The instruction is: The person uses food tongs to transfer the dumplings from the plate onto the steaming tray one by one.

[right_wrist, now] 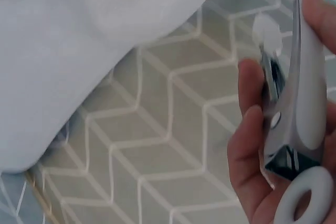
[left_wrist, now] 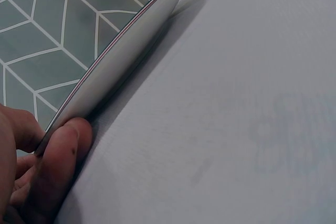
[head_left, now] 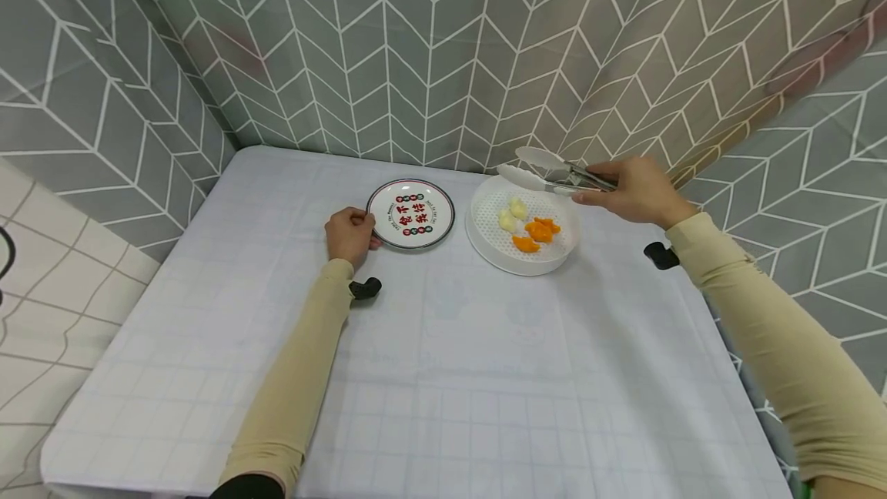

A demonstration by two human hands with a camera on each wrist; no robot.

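Observation:
A white plate point(head_left: 410, 214) with red characters and a dark rim lies toward the back of the table. My left hand point(head_left: 349, 236) pinches its left edge; in the left wrist view the plate point(left_wrist: 121, 61) is seen edge-on, fingers point(left_wrist: 60, 148) beneath its rim. In my right hand point(head_left: 636, 189) is a pair of tongs point(head_left: 554, 172), their white tips parted above the far side of a round, perforated white tray point(head_left: 513, 262). In this tray lie several orange pieces point(head_left: 540, 229) and pale yellow pieces point(head_left: 513, 214). The tongs point(right_wrist: 294, 98) show a white ring at the handle end.
A white cloth point(head_left: 443, 376) with faint squares covers the table. Behind it and at both sides hang grey curtains point(head_left: 416, 52) with white zigzag lines. White floor tiles point(head_left: 62, 314) show at the left. Small black devices are strapped near both wrists.

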